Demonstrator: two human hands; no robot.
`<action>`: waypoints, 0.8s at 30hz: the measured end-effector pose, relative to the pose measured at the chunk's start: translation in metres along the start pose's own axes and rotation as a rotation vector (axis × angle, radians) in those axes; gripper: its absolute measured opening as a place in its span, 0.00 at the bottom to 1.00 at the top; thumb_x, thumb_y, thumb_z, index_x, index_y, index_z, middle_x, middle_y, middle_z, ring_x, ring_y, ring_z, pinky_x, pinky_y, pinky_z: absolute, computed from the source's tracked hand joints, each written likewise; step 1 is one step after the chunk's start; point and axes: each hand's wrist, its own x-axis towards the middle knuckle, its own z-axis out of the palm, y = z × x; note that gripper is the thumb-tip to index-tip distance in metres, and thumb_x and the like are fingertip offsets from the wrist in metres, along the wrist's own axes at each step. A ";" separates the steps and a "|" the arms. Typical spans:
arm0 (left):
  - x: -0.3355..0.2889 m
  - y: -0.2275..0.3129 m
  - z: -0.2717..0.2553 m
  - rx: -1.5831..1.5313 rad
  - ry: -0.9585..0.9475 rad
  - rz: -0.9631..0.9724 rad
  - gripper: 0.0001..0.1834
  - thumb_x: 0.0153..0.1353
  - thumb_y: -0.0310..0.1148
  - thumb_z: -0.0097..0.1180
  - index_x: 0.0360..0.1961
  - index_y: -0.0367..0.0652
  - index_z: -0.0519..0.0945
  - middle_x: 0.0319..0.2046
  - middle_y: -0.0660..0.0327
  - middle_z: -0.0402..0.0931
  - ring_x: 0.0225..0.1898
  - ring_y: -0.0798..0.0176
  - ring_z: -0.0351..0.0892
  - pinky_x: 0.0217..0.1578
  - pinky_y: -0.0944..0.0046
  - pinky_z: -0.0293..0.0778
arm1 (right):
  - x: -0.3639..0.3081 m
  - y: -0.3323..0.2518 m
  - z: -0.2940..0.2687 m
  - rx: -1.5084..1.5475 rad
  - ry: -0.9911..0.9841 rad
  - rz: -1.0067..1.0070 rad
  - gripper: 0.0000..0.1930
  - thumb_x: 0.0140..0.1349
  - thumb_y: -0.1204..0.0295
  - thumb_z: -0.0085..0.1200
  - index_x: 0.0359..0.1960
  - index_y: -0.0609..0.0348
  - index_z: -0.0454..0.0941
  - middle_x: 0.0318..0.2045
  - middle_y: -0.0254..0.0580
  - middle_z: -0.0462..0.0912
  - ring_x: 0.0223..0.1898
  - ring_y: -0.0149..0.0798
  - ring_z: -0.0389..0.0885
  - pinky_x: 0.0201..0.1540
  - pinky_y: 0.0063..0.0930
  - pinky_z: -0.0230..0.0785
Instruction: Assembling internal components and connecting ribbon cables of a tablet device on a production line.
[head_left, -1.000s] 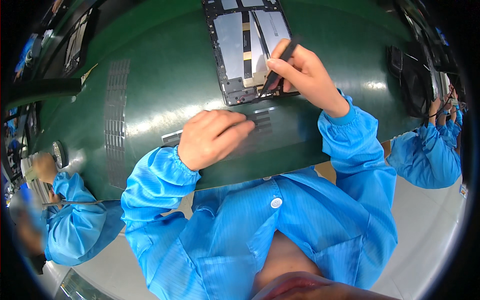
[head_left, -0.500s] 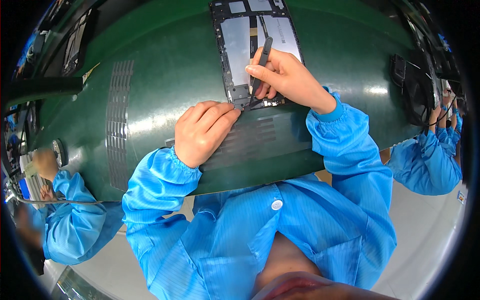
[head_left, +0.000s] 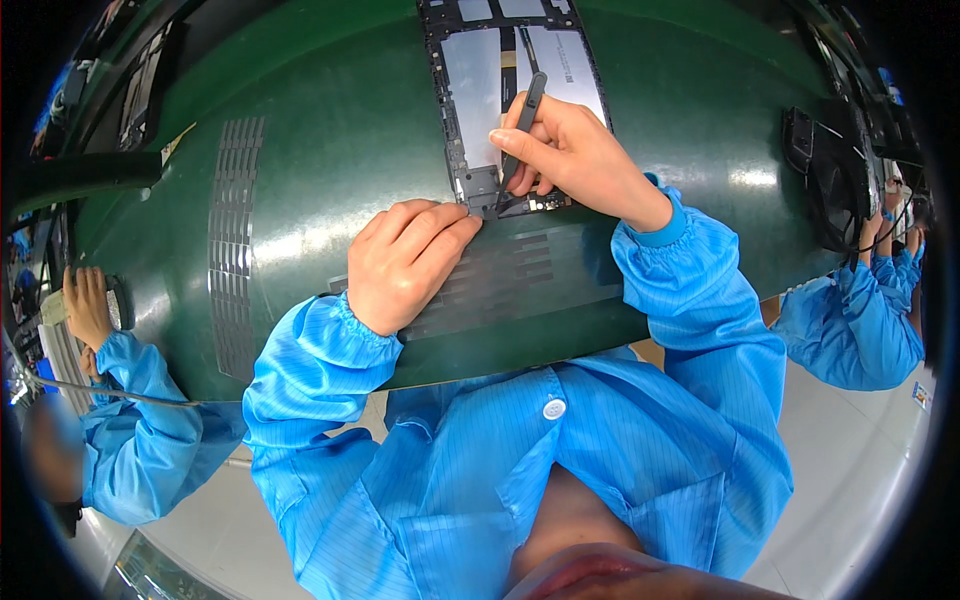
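A tablet-like device frame [head_left: 470,90] with silvery inner panels and a black border lies on the green work surface in front of me. Black tweezers [head_left: 532,103] are gripped in my right hand [head_left: 570,150], with their tips down at the frame's near end, beside a dark square part [head_left: 482,184]. My left hand [head_left: 405,260] rests at the near left corner of the frame. Its fingers lie together, and the fingertips touch that corner; whether they pinch anything is hidden. Under and beside this hand lies a sheet of dark strips [head_left: 500,275].
Another sheet of dark strips [head_left: 235,240] lies to the left. A black device with a cable [head_left: 800,140] sits at the far right. At the left edge a co-worker's hand [head_left: 90,305] is over a stack of things. Another person's blue sleeve [head_left: 860,325] shows at right.
My hands stay almost in place, with the tweezer tips still at the frame's near end. The co-worker's hand on the left has shifted slightly and covers the round object there.
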 end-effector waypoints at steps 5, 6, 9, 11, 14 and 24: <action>-0.003 -0.005 -0.001 0.010 -0.008 0.007 0.18 0.43 0.28 0.60 0.39 0.46 0.84 0.39 0.66 0.81 0.39 0.63 0.80 0.36 0.64 0.78 | 0.003 -0.001 0.003 -0.013 0.016 0.006 0.14 0.70 0.61 0.53 0.44 0.61 0.74 0.26 0.38 0.82 0.27 0.28 0.84 0.25 0.18 0.73; -0.003 -0.005 -0.001 0.016 -0.019 0.007 0.19 0.43 0.29 0.60 0.41 0.47 0.84 0.39 0.66 0.80 0.39 0.63 0.79 0.36 0.65 0.77 | 0.003 -0.001 0.003 -0.012 0.015 0.009 0.14 0.70 0.61 0.53 0.44 0.61 0.74 0.26 0.38 0.82 0.27 0.28 0.84 0.25 0.18 0.73; 0.003 -0.001 -0.013 0.102 -0.112 0.040 0.23 0.42 0.28 0.61 0.44 0.51 0.85 0.39 0.66 0.79 0.39 0.62 0.79 0.36 0.64 0.77 | 0.005 -0.003 0.004 -0.009 0.008 0.026 0.15 0.70 0.61 0.53 0.44 0.61 0.74 0.26 0.38 0.82 0.27 0.28 0.84 0.25 0.18 0.73; 0.003 0.000 -0.015 0.113 -0.134 0.034 0.24 0.42 0.29 0.59 0.45 0.53 0.85 0.40 0.67 0.79 0.40 0.63 0.79 0.36 0.64 0.77 | 0.005 -0.004 0.005 0.004 0.008 0.012 0.13 0.70 0.62 0.53 0.43 0.61 0.73 0.28 0.38 0.82 0.28 0.28 0.84 0.25 0.18 0.73; 0.005 -0.001 -0.017 0.116 -0.157 0.022 0.25 0.42 0.30 0.57 0.46 0.54 0.85 0.41 0.67 0.78 0.40 0.63 0.78 0.37 0.64 0.76 | -0.001 -0.002 0.000 0.164 0.144 -0.097 0.13 0.69 0.64 0.54 0.37 0.64 0.74 0.26 0.42 0.83 0.28 0.30 0.85 0.25 0.20 0.75; 0.015 0.000 -0.017 0.063 -0.188 -0.013 0.23 0.42 0.29 0.58 0.44 0.53 0.86 0.40 0.66 0.78 0.41 0.61 0.78 0.38 0.63 0.78 | -0.017 0.016 -0.016 -0.051 0.134 -0.254 0.09 0.69 0.69 0.55 0.37 0.62 0.72 0.25 0.41 0.83 0.29 0.30 0.84 0.29 0.22 0.73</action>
